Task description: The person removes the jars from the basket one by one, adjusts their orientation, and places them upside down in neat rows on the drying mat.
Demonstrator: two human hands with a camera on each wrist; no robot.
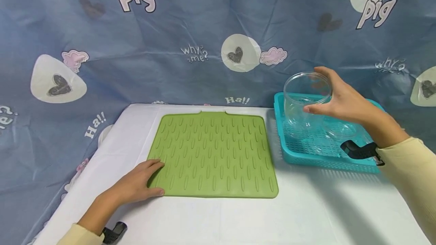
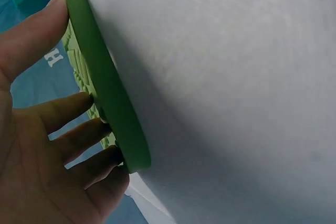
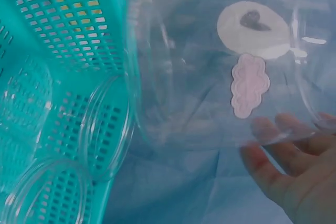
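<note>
Right hand (image 1: 344, 99): at the teal basket (image 1: 327, 160), on the right side of the counter (image 1: 248, 222). Thumb and fingers set apart and clamped on the upper part of a clear container (image 1: 303, 116), thumb on the near side, a finger at the far side by the rim. Container is round, see-through, mouth up, over the basket's left part; whether its base touches the basket floor, cannot tell. Through its wall the right wrist view shows a pink cloud and a heart printed on the blue backdrop (image 1: 177, 78).

Basket: perforated walls and floor. More clear round pieces (image 3: 107, 127) lie inside, right of the held container; exact number unclear, as the edges overlap and blur.

Left hand (image 1: 136, 182): at the near-left corner of a green mat (image 1: 214, 154). Fingers spaced, slightly bent, tips touching the mat's left edge; thumb held well away from them, along the near edge.

Mat: flat on the counter, left of the basket and just beside it, rows of short raised ridges, tab on the far edge.

Counter covering white. Both forearms in pale yellow sleeves (image 1: 407, 173), a black device (image 1: 357, 149) at each wrist.
</note>
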